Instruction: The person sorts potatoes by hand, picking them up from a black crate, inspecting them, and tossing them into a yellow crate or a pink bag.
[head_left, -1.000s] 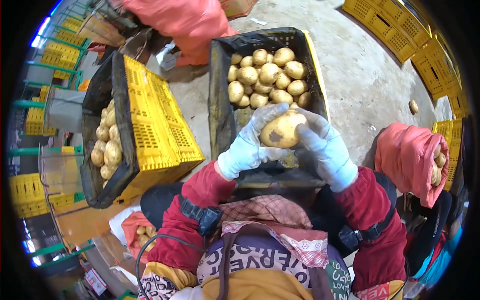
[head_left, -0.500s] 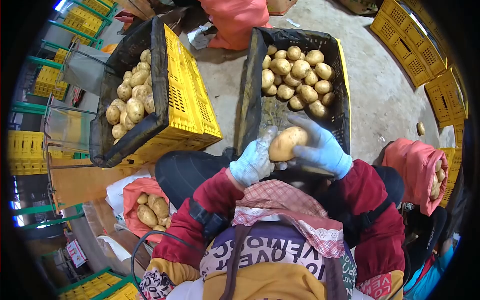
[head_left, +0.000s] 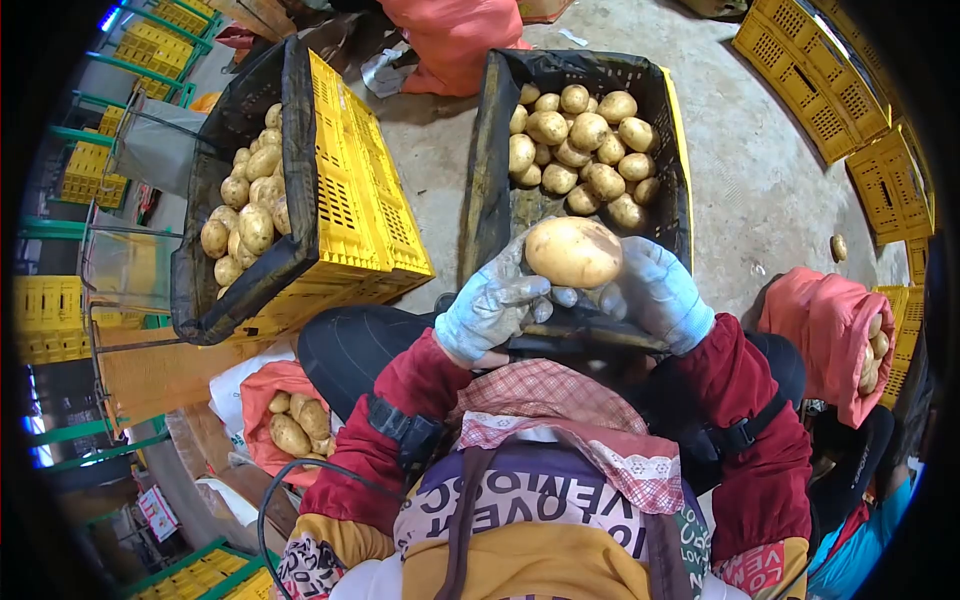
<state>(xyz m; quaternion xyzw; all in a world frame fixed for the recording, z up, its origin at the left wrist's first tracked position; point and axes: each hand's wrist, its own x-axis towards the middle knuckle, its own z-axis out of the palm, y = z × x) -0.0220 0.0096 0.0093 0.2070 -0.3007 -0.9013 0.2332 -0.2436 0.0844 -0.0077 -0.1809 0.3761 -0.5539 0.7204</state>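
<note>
In front of my lap, a large pale potato point(head_left: 573, 252) is held up over the near end of a black-lined crate point(head_left: 478, 190). My left hand point(head_left: 490, 305), in a light blue dirt-stained glove, is closed on its left side, fingers curled beneath. Wearing a matching glove, my right hand point(head_left: 660, 295) closes against the right side and underside, its fingertips slightly blurred. A heap of potatoes point(head_left: 590, 132) fills the far part of this crate; the lining's bare bottom shows nearer me.
At left stands another black-lined yellow crate point(head_left: 345, 190) of potatoes. Red sacks of potatoes sit at lower left point(head_left: 268, 385) and at right point(head_left: 815, 320). A loose potato point(head_left: 838, 247) lies on the floor. Yellow crates point(head_left: 815, 75) line the right. Another person's blue sleeve point(head_left: 880, 530) shows lower right.
The potato has been raised and turned so it lies more level. My right hand has shifted down and its fingers have curled in from a spread position.
</note>
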